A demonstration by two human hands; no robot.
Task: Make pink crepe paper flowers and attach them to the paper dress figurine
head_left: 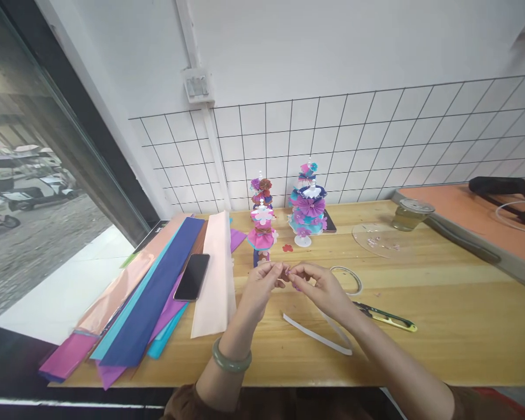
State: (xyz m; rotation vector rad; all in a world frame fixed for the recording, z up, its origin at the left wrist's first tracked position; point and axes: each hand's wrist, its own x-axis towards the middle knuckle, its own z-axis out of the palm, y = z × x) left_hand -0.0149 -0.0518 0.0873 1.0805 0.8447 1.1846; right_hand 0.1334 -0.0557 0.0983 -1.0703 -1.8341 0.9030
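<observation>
My left hand [263, 281] and my right hand [319, 286] meet over the middle of the wooden table, fingertips pinched together. Between them is a small purple piece [296, 287], mostly covered by the fingers, so its exact shape is hidden. Just beyond stands a pink, white and brown tiered paper decoration [262, 236]. A red paper flower [287, 248] lies flat behind my fingers. Under my right wrist, a white strip [317, 338] lies bent on the table. A roll of tape [354, 280] and yellow-handled thread snips [389, 319] rest to the right of my right hand.
Folded crepe paper sheets [153, 297] cover the left side, with a black phone [192, 277] on top. A purple and teal tiered decoration [308, 207] stands at the back. Farther right are a clear round dish [367, 238] with small bits and a lidded cup [411, 217].
</observation>
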